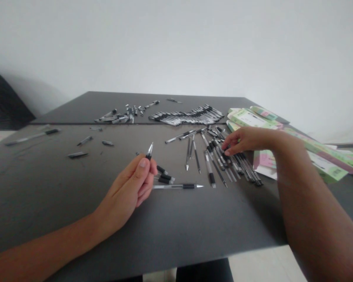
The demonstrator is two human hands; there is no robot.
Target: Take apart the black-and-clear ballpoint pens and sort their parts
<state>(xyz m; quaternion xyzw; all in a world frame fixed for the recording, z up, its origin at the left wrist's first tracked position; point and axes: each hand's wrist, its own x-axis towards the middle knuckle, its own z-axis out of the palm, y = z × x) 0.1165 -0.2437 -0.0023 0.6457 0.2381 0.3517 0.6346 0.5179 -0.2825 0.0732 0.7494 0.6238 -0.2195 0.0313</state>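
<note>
My left hand (135,182) is closed around a pen (150,150), whose silver cone tip and black grip stick up above the thumb. Just beyond that hand lie several clear pens with black grips, one pen (179,187) flat with its silver tip to the right. Over the loose pile of pens (216,152) on the right hovers my right hand (241,141), its thumb and fingers apart and bent down towards the pile. Whether its fingertips touch a pen I cannot tell.
A long row of pens (188,116) lies at the back. Left of it is a heap of caps and pen parts (129,113). Scattered pieces, including a black cap (78,155), lie on the dark table (170,231). Green and white cartons (326,164) are at the right.
</note>
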